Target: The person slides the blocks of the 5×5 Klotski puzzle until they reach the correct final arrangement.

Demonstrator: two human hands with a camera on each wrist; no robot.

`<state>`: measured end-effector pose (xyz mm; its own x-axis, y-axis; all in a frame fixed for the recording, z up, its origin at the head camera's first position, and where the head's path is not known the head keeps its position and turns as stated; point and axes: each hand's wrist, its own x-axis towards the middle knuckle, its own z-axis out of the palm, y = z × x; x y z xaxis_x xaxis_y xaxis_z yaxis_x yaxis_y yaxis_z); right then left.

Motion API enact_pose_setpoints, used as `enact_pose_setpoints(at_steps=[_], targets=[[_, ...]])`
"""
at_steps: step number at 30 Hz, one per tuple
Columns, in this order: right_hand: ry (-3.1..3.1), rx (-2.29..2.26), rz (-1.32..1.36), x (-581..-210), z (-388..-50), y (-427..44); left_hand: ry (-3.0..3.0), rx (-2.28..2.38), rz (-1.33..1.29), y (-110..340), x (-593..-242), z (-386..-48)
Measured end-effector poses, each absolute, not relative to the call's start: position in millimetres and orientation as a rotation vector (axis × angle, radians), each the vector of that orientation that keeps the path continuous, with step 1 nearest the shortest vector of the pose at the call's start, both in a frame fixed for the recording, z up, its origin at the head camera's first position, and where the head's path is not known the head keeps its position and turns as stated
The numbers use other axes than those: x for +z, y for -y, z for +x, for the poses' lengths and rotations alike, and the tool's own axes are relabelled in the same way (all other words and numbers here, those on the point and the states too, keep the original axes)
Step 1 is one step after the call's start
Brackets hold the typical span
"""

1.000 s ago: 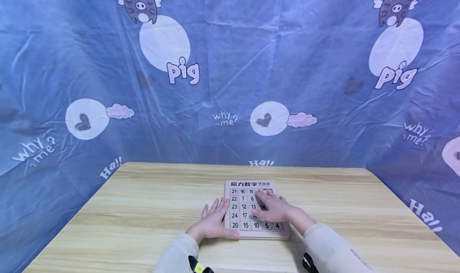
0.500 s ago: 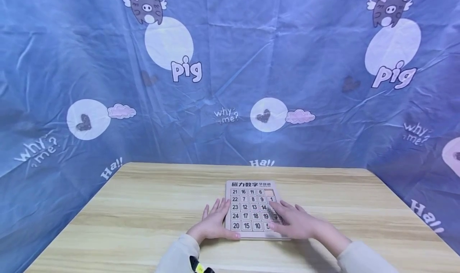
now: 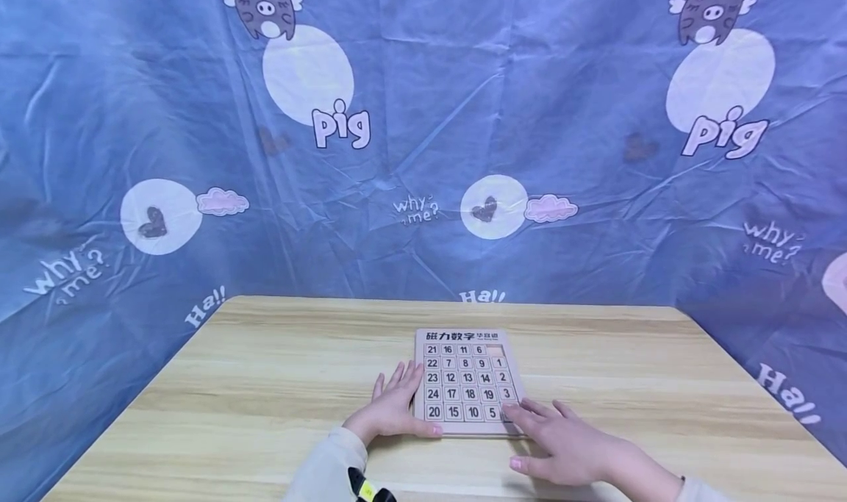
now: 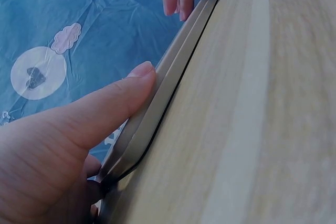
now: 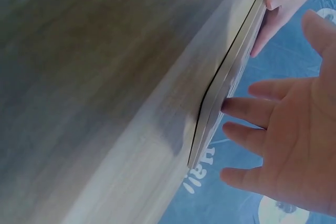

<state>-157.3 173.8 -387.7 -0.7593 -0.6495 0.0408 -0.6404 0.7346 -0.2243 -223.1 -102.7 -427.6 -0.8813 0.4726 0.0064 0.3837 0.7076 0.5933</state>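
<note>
A flat number sliding puzzle (image 3: 463, 429) lies on the table, with rows of numbered tiles and a gap at its top right. My left hand (image 3: 390, 406) rests at its lower left corner. Those fingers are spread along the left side, and the thumb (image 4: 137, 80) presses on the front rim. Over the lower right corner, my right hand (image 3: 562, 443) reaches in with extended, spread fingers. A forefinger touches the bottom-right tile, which it mostly covers. In the right wrist view, one fingertip (image 5: 227, 105) meets the puzzle's face, while the other fingers are apart from it.
The puzzle lies on a light wood-grain table (image 3: 265, 355). Behind the far edge hangs a blue cloth (image 3: 423, 120) printed with pigs and words, which also surrounds the sides.
My right hand has moved from the puzzle's top right down along the right column to the bottom-right corner, uncovering the gap and tiles 1, 2 and 3. My left hand has stayed put.
</note>
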Motion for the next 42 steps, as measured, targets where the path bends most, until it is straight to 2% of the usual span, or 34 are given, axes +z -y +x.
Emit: enact_pose_setpoints(at_steps=[21,29,33,42], targets=[[-2.904,-0.419,-0.973,-386.4,-180.3,-169.7,-2.76,0.912,0.696,100.9,-427.4,-224.9],[-2.864,-0.485,-0.939,-380.7,-200.6,-138.4,-2.77,0.911,0.72,101.8,-428.2,-222.9],[-2.828,-0.45,-0.999,-386.2,-205.2,-114.3,-2.772,0.906,0.711,100.3,-430.4,-222.2],[-2.728,-0.339,-1.263,-390.8,-189.9,-83.9,-2.78,0.89,0.72,102.7,-430.3,-224.6]])
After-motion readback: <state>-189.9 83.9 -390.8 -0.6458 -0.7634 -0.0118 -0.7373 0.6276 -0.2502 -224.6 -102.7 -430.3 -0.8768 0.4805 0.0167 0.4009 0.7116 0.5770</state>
